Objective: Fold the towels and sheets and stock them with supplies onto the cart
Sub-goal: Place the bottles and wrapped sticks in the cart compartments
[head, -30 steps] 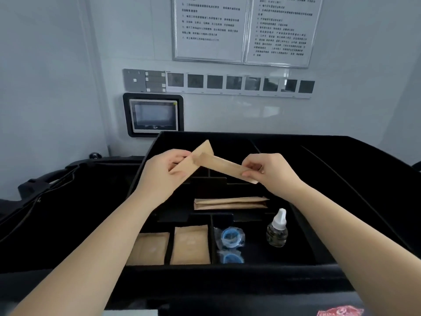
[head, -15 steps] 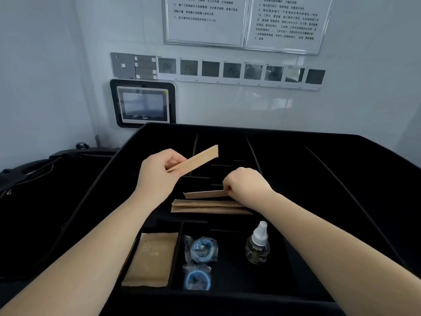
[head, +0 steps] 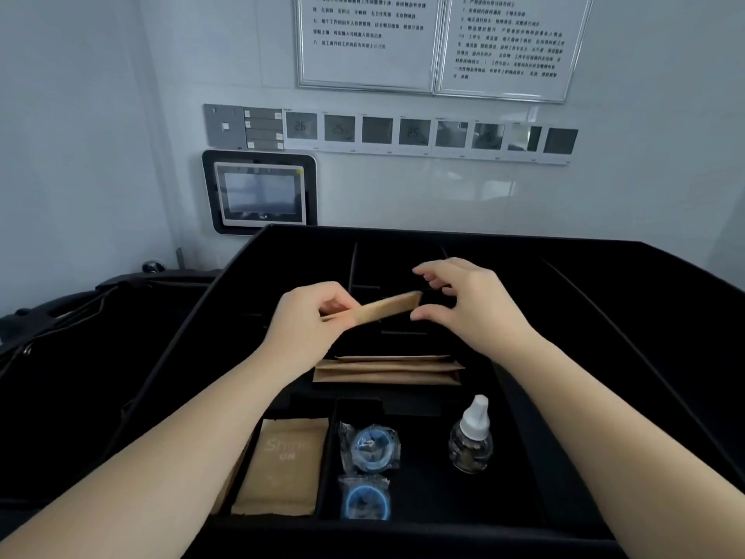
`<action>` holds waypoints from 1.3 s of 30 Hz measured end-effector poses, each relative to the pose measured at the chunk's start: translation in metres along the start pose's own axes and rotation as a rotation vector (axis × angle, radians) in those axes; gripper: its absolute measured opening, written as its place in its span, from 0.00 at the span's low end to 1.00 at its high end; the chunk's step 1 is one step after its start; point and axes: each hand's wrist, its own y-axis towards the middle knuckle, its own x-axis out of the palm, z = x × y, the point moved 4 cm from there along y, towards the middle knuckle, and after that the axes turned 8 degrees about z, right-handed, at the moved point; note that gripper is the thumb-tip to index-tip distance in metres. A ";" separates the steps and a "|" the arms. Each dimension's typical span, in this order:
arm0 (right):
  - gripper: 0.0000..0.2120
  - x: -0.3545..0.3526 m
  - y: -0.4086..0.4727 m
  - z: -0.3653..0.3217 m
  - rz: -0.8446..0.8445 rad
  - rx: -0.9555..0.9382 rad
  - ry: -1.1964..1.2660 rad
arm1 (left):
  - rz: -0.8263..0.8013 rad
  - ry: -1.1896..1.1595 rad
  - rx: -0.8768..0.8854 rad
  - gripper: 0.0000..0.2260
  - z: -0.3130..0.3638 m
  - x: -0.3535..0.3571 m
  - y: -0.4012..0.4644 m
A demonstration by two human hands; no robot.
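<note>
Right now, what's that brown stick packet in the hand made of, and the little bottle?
The long packet that the left hand pinches looks like matte brown kraft paper: dull, flat, creased. The little bottle looks like clear glass or hard plastic, since it is see-through and shiny, with a smooth white plastic-looking cap.

Light: even, cool, fairly bright.
Glare: pale sheen on wall.
Tray: interior very dark.
Edges: wide-angle bending.
Sharpness: notice boards text soft.
</note>
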 end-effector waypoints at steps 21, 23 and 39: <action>0.12 0.054 -0.010 0.017 -0.484 -0.047 -0.627 | -0.184 0.615 0.304 0.11 -0.017 0.058 0.000; 0.12 0.057 -0.011 0.020 -0.529 -0.029 -0.654 | -0.240 0.639 0.285 0.13 -0.019 0.062 -0.001; 0.15 0.058 -0.021 0.015 -0.709 -0.097 -0.614 | -0.713 0.553 0.225 0.16 -0.034 0.056 -0.010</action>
